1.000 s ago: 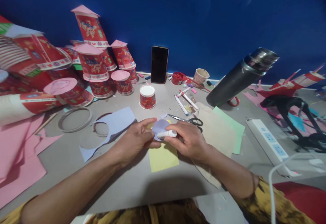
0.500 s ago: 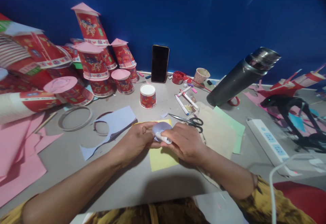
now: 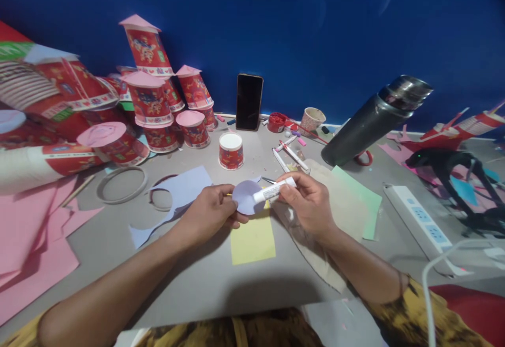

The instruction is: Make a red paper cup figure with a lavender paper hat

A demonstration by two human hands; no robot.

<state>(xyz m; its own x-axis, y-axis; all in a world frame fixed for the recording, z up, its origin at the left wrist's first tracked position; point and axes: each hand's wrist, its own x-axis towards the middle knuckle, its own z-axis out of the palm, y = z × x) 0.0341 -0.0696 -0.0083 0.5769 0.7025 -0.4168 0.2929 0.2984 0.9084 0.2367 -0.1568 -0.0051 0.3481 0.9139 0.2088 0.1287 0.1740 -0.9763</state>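
Between the thumb and fingers of my left hand (image 3: pixel 213 206) is a lilac paper disc (image 3: pixel 245 194), held by its left edge. My right hand (image 3: pixel 310 202) grips a white glue stick (image 3: pixel 276 190), whose left end reaches over the right part of the disc. Whether its tip touches the paper I cannot tell. Below the disc a yellow paper sheet (image 3: pixel 252 241) lies on the table. To the left lies a lilac sheet (image 3: pixel 189 184) with a round cut-out. Behind my hands stands a short red cup (image 3: pixel 231 152) with its white round face up. Scissors are mostly hidden by my right hand.
Stacked red paper cups (image 3: pixel 152 105) with pink tops crowd the left, beside pink paper (image 3: pixel 35 263). A phone (image 3: pixel 249 102) leans on the blue wall. At right are a black flask (image 3: pixel 366 126), markers (image 3: pixel 295 156), a beige cloth (image 3: pixel 347 205) and a power strip (image 3: pixel 418 220).
My right hand has shifted right and turned, so the glue stick now lies lengthwise in view, pointing left over the disc. More of the disc shows. The view has shifted slightly.
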